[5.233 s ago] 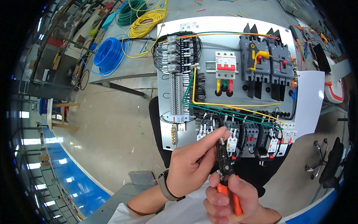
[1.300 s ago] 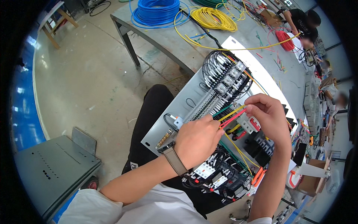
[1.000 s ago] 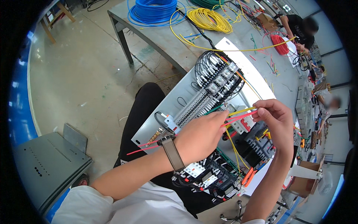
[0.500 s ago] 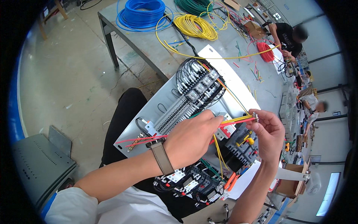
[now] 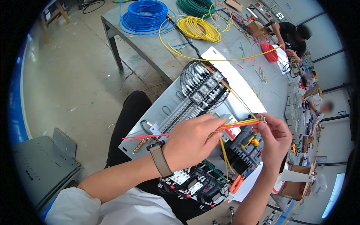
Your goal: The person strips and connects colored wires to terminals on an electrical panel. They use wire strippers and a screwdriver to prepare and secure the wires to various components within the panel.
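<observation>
My left hand (image 5: 193, 140) is closed round a bundle of red and yellow wires (image 5: 240, 124). Red tails of the bundle stick out past my wrist to the left, and a yellow loop hangs below the fingers. My right hand (image 5: 273, 137) pinches the bundle's other end, where small silvery metal ends (image 5: 263, 119) show between thumb and fingers. Beneath both hands lies a white mounting panel (image 5: 221, 62) fitted with electrical parts. A red-and-white breaker (image 5: 231, 132) sits under the wires, beside a dark grey breaker with a yellow handle (image 5: 255, 143).
Contactors (image 5: 195, 185) with wiring fill the panel's near part, with orange-handled pliers (image 5: 236, 183) beside them. Blue (image 5: 144, 17), yellow (image 5: 198, 29) and green (image 5: 195, 6) wire coils rest on the grey table (image 5: 150, 56). A red coil (image 5: 269, 52) lies near a co-worker (image 5: 292, 37) at the far right.
Both hands, still holding the wires, show slightly further right. The whole scene has shifted a little the same way. My left fingers have changed shape slightly round the bundle.
</observation>
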The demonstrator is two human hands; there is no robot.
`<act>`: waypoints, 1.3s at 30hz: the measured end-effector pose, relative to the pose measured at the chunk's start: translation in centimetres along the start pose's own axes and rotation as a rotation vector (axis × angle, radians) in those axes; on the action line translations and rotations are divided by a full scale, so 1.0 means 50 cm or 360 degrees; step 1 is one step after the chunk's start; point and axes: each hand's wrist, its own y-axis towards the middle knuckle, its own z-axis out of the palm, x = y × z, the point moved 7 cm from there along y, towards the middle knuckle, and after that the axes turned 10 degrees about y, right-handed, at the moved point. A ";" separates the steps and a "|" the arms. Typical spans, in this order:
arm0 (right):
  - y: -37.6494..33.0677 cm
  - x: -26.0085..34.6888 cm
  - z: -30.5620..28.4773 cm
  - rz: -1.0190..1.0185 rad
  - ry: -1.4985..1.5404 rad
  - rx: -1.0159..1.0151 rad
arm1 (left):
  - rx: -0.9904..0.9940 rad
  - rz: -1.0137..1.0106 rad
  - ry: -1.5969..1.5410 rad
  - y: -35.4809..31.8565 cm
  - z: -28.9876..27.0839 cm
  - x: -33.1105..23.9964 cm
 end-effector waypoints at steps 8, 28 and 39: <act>0.008 -0.008 0.007 0.0004 0.0018 -0.0001 | -0.0016 -0.0135 -0.0260 -0.008 0.008 0.036; 0.016 -0.036 0.012 0.0177 0.0062 -0.0226 | -0.0346 -0.0028 0.0020 0.009 0.018 0.045; 0.036 -0.100 0.032 0.0427 0.0351 -0.0051 | -0.0364 0.0026 0.0179 0.015 0.005 0.070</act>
